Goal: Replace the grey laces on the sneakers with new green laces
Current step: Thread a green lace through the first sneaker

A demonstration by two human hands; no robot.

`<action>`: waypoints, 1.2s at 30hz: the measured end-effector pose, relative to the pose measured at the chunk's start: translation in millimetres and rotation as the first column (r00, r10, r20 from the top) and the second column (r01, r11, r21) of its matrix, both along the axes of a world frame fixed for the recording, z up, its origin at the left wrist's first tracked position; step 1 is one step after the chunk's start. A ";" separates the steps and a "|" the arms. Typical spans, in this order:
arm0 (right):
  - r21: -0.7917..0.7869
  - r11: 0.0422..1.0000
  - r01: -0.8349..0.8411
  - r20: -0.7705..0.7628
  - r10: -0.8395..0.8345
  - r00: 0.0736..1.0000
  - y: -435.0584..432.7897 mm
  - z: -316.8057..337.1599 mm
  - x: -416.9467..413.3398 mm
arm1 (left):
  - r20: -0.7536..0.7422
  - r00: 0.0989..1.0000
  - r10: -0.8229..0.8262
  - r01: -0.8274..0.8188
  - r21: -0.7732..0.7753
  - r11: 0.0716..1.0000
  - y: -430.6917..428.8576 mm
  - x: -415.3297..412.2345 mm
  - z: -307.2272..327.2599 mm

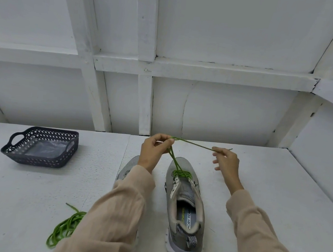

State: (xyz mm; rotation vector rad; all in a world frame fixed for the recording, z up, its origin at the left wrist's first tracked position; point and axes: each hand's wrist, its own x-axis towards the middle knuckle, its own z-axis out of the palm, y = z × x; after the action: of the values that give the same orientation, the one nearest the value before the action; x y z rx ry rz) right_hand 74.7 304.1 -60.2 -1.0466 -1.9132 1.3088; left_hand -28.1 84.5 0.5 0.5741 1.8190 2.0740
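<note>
A grey sneaker [186,206] stands on the white table, heel toward me, with a green lace [181,173] threaded through its front eyelets. The lace rises from the shoe to my left hand [153,150], which pinches it above the toe. From there a strand runs right to my right hand [226,160], which pinches its end, the other fingers spread. A second grey sneaker [127,169] lies left of the first, mostly hidden under my left forearm. Another green lace [66,227] lies coiled on the table at lower left.
A dark perforated plastic basket [42,146] with handles sits at the left on the table, something clear and plastic inside. The white table [278,191] ends at a white panelled wall close behind the shoes.
</note>
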 end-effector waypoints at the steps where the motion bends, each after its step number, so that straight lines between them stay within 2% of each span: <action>1: 0.069 0.998 0.000 0.074 -0.005 0.997 -0.1 -8.1 3.7 | -0.003 1.000 0.001 -0.001 0.000 1.000 -0.6 1.7 1.0; 3: 0.121 0.992 0.027 0.189 -0.050 0.981 1.0 -24.2 11.3 | -0.003 1.000 0.000 0.000 0.010 1.000 -2.4 5.2 3.0; 5: 0.097 0.992 0.086 0.230 -0.106 0.967 1.7 -36.0 18.6 | -0.003 1.000 0.000 0.000 0.029 1.000 -5.2 8.8 4.4; 10: 0.091 0.982 0.166 0.155 -0.179 0.972 4.2 -46.8 25.1 | -0.085 0.996 0.026 -0.023 0.036 0.999 -12.8 17.7 5.3; 14: 0.138 0.983 0.122 0.147 -0.142 0.979 3.9 -48.6 24.9 | -0.086 0.992 0.092 -0.084 0.089 0.992 -19.8 20.5 11.6; 19: 0.114 0.993 -0.037 0.160 0.019 0.987 -5.8 -46.2 28.3 | -0.140 0.982 0.125 -0.119 0.053 0.992 -32.5 26.7 16.4; 23: 0.086 0.983 -0.162 0.183 0.144 0.972 -10.5 -42.9 28.6 | -0.163 0.987 0.004 -0.027 -0.143 0.989 -48.9 31.3 11.3; 27: 0.087 0.973 -0.214 0.249 0.187 0.950 -8.3 -35.8 23.2 | -0.015 0.980 -0.196 0.184 -0.278 0.943 -65.5 35.8 8.6; 31: 0.100 0.975 -0.196 0.267 0.164 0.950 -5.3 -23.9 16.3 | 0.198 0.891 -0.408 0.453 -0.376 0.808 -76.1 43.1 8.6; 34: 0.161 0.954 -0.252 0.305 0.195 0.932 -3.7 -17.0 13.0 | 0.224 0.818 -0.530 0.568 -0.453 0.687 -81.3 44.6 5.5; 36: 0.171 0.949 -0.266 0.330 0.200 0.923 -3.3 -14.1 10.7 | 0.168 0.806 -0.568 0.563 -0.516 0.646 -82.8 42.7 3.9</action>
State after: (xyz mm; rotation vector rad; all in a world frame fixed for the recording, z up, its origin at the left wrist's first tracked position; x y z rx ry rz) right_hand 85.4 300.8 -74.3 -0.9802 -2.4202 1.0757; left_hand 14.6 1.7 4.3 0.8464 1.8025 1.0686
